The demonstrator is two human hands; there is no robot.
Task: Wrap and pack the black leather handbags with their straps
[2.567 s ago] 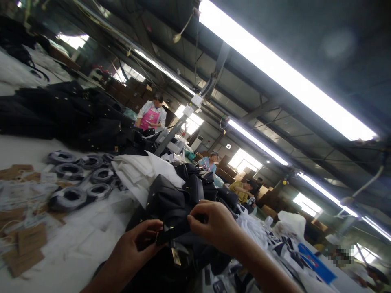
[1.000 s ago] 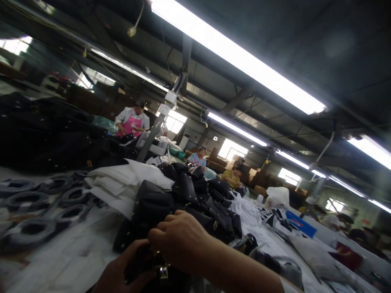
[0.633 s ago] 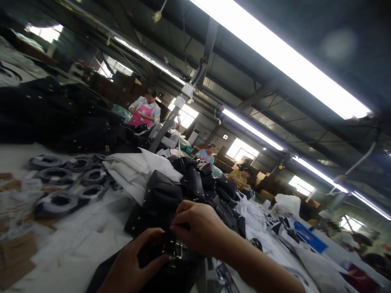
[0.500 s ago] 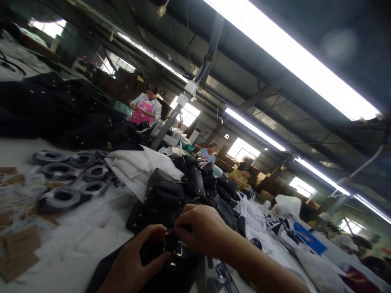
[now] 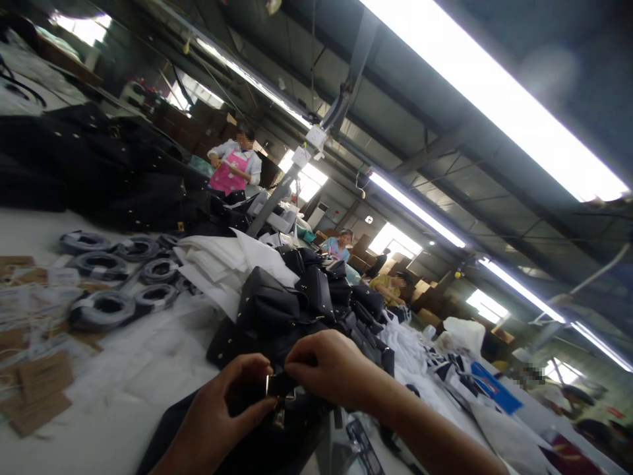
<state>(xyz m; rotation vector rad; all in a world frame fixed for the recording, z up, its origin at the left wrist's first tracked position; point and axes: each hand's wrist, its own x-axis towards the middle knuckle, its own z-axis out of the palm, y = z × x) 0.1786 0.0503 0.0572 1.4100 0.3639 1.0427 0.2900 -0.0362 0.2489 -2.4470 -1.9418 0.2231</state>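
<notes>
My left hand [image 5: 217, 406] has its thumb and fingers closed around a gold-coloured metal buckle [image 5: 268, 385] on a black bag [image 5: 291, 445] low in the view. My right hand [image 5: 331, 366] pinches the end of a short black strap [image 5: 281, 384] that runs across to the buckle. A second shiny metal fitting [image 5: 279, 417] shows on the bag just below. Part of the bag is hidden behind my hands, and the fingertips of my right hand are partly out of sight.
Black bags [image 5: 271, 300] are heaped beyond my hands, beside white sheets [image 5: 227, 260]. At left lie coiled dark straps [image 5: 103, 310] and brown cardboard tags [image 5: 44, 376]. A metal tool or machine part [image 5: 361, 445] sits at lower right. Several co-workers stand farther back, one in a pink apron [image 5: 230, 173].
The view has shifted slightly. The strap between my hands now lies flatter and stretches from the buckle toward my right fingers; both hands keep their grip.
</notes>
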